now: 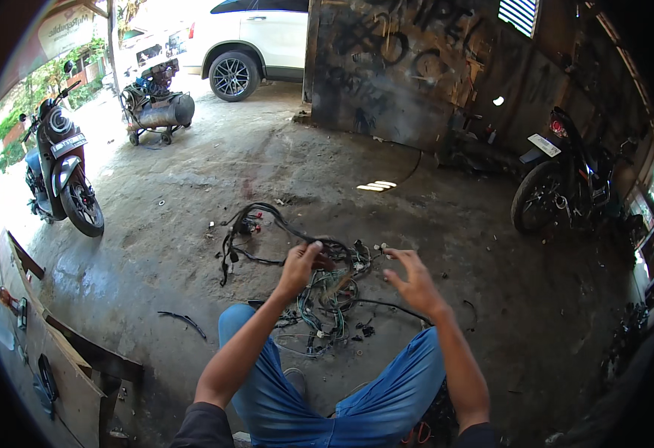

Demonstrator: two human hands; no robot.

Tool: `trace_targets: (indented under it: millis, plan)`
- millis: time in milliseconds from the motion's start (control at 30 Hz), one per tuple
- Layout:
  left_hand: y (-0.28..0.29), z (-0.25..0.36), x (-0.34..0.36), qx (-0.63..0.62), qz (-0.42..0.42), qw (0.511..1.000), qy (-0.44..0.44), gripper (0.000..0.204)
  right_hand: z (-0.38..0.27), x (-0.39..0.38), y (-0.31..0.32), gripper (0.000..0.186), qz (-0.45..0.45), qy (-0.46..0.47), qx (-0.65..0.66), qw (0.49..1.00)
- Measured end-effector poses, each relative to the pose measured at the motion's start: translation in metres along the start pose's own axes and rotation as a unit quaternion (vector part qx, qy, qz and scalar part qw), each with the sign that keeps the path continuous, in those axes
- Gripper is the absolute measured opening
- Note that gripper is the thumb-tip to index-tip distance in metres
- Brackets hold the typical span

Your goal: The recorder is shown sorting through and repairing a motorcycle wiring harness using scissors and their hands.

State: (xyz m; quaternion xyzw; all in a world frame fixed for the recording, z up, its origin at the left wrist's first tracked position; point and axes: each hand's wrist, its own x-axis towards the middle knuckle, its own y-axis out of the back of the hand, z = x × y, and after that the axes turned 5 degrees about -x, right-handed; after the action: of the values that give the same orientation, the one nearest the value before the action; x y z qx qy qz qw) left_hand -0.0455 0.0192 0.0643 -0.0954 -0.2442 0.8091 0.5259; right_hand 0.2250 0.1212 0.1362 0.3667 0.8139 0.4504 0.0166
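Note:
A black-wrapped wiring harness [271, 210] loops across the concrete floor in front of me, with small connectors on its left end. My left hand [301, 269] is closed around part of it, fingers curled and thumb up. To the right, my right hand [415, 282] is raised with thumb and fingers apart, and nothing shows between them. Close to its fingertips are small white connectors [382, 248] on wire ends. Between and below the hands lies a tangle of loose green and pale wires [334, 302]. Small black pieces [365, 328] lie beside the tangle.
A black strip [183, 322] lies left of my knee. Wooden boards [92, 351] stand at the lower left. A scooter [66, 168] and an air compressor [159, 110] are at the far left, a motorcycle [558, 179] at the right. A white car [274, 41] stands outside.

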Motion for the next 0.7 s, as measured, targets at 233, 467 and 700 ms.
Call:
trace_targets:
  millis: [233,467,700]
  plan:
    - [-0.011,-0.059,-0.034,0.154,-0.142,0.977,0.037,0.038,-0.014,0.021,-0.096,0.052,-0.01,-0.014,0.149,0.989]
    - [-0.008,-0.059,-0.036,0.231,-0.133,0.962,0.056,0.031,-0.011,0.033,-0.116,0.045,-0.006,-0.098,0.134,0.986]
    - [-0.003,-0.068,-0.029,-0.078,-0.013,0.988,0.133,0.026,0.012,0.03,-0.115,0.032,0.069,-0.141,0.457,0.876]
